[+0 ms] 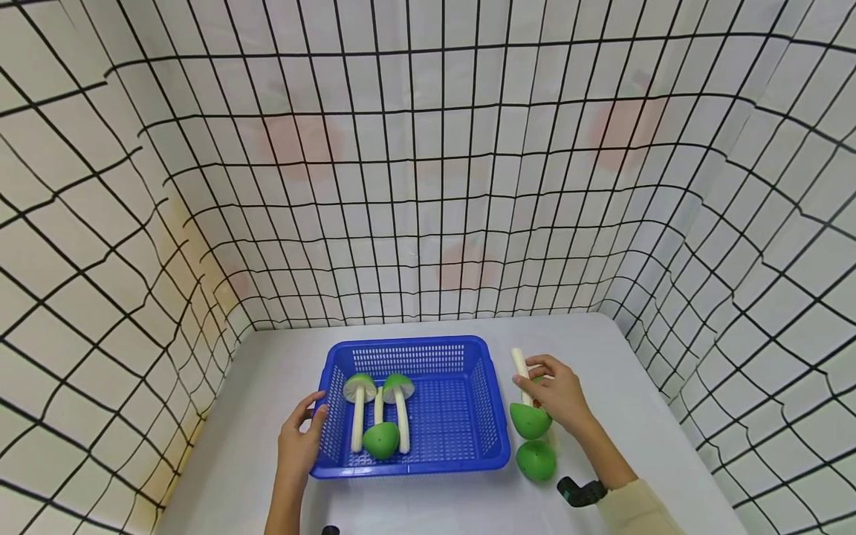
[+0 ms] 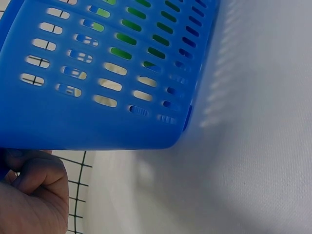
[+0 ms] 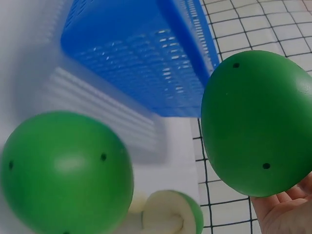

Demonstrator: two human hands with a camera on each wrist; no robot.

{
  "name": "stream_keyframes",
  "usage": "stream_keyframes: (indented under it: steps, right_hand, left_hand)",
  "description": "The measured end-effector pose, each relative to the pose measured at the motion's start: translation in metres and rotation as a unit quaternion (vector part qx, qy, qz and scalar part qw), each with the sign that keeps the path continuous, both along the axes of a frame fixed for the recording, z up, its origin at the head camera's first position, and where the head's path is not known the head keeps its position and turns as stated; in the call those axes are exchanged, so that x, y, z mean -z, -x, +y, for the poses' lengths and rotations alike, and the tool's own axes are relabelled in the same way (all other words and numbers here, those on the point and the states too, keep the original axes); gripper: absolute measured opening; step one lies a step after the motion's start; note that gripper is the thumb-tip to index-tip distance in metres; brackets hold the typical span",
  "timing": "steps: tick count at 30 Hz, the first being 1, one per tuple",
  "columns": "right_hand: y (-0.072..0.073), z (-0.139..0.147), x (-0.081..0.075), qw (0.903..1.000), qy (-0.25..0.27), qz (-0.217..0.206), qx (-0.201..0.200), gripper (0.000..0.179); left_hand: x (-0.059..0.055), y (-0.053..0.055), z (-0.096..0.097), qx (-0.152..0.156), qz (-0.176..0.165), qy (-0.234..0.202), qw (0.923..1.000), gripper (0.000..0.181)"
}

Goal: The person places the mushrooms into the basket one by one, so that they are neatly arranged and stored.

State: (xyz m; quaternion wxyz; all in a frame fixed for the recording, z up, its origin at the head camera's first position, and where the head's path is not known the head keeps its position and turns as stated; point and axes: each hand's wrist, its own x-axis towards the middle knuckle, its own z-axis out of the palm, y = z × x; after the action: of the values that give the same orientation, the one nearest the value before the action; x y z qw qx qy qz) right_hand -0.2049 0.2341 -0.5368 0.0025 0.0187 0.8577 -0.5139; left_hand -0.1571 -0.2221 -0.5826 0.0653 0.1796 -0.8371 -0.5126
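A blue plastic basket (image 1: 448,468) stands on the white table, and my left hand (image 1: 299,442) grips its left rim. In the left wrist view the curled fingers (image 2: 41,178) are at the basket's edge. Inside lie three toy mushrooms with green caps and white stems, one mushroom (image 1: 381,440) with its cap toward me. To the right of the basket, my right hand (image 1: 558,390) holds another toy mushroom (image 1: 530,420) by its stem, cap toward me. Its dotted green cap fills the right side of the right wrist view.
Near the right hand, another mushroom (image 1: 536,461) lies on the table (image 1: 635,446), cap toward me. One more mushroom (image 3: 165,214) lies beside it, partly hidden by the hand in the head view. A black grid net (image 1: 428,171) encloses the back and both sides.
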Motion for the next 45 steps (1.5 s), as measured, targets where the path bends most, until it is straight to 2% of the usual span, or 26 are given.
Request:
stream_keyframes:
  steps: [13, 20, 26, 45]
  right_hand:
    - [0.008, -0.026, -0.008, 0.9992, 0.037, 0.001, -0.013, 0.054]
    - [0.012, -0.04, -0.006, 0.999, 0.042, -0.01, -0.015, 0.058]
    - [0.015, -0.051, -0.003, 0.9977, 0.062, -0.009, -0.027, 0.053]
    - [0.022, -0.083, 0.004, 0.9957, 0.073, -0.004, -0.056, 0.046]
  left_hand:
    - [-0.001, 0.001, 0.001, -0.003, 0.004, 0.001, 1.0, 0.046]
    - [0.001, 0.0, 0.001, -0.006, 0.006, -0.003, 1.0, 0.045]
    - [0.003, 0.0, 0.0, -0.004, 0.004, -0.002, 1.0, 0.046]
    - [-0.003, 0.0, 0.001, -0.002, -0.01, -0.006, 0.9999, 0.044]
